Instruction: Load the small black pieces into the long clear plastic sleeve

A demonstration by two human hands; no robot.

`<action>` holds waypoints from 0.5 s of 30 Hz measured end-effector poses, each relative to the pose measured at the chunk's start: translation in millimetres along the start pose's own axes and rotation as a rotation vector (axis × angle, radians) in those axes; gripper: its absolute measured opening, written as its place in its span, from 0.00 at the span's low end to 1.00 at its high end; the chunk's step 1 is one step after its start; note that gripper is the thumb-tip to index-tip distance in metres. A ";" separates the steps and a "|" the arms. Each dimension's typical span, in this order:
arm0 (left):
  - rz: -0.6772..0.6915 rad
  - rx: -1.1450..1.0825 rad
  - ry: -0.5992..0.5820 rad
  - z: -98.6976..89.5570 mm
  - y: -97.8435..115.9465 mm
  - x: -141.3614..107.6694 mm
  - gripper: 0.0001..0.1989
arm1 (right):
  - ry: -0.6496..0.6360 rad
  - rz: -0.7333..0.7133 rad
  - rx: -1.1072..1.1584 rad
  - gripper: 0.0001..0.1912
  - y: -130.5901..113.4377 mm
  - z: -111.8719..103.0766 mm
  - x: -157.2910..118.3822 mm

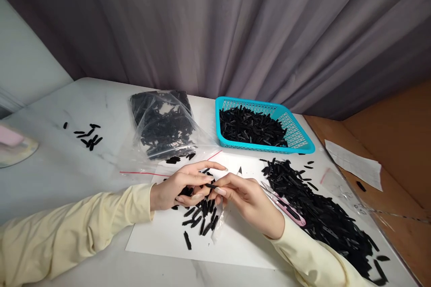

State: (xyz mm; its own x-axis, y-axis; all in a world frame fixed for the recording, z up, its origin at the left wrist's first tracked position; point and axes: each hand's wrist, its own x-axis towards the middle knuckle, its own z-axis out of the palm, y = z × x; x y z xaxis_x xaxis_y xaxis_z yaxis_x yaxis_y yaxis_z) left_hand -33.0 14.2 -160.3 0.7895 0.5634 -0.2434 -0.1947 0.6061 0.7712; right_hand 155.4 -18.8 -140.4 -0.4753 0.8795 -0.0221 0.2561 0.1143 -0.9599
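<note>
My right hand [251, 202] pinches a small flat black strip [211, 185] between thumb and index finger. Close against it, my left hand [188, 184] is curled, its fingertips meeting the same strip and its index finger stretched out. Several more black strips appear within the curl of the left hand, partly hidden by the fingers. Below both hands, a loose pile of black strips [204, 215] lies on a white sheet [161, 237]. A crumpled bit of clear plastic [219, 226] sits under the right hand.
Behind the hands are a zip bag [164, 125] of black pieces and a blue basket [266, 148] of strips. A large heap of strips [323, 215] spreads at right, with pink-handled snips [288, 210] beside it. Several strips [89, 134] lie far left. Paper [355, 163] rests at right.
</note>
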 end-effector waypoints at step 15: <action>-0.100 -0.033 -0.034 11.8 8.3 4.8 0.16 | 0.386 -0.196 -0.797 0.12 -61.3 -99.4 45.2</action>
State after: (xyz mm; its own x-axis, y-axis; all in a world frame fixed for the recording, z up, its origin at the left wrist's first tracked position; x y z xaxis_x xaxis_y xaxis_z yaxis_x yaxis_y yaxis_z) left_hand -24.0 15.3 -148.1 0.8254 0.4798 -0.2976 -0.1324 0.6769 0.7241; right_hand 201.9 59.9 -54.7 -0.2932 0.8882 0.3539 0.7753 0.4374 -0.4556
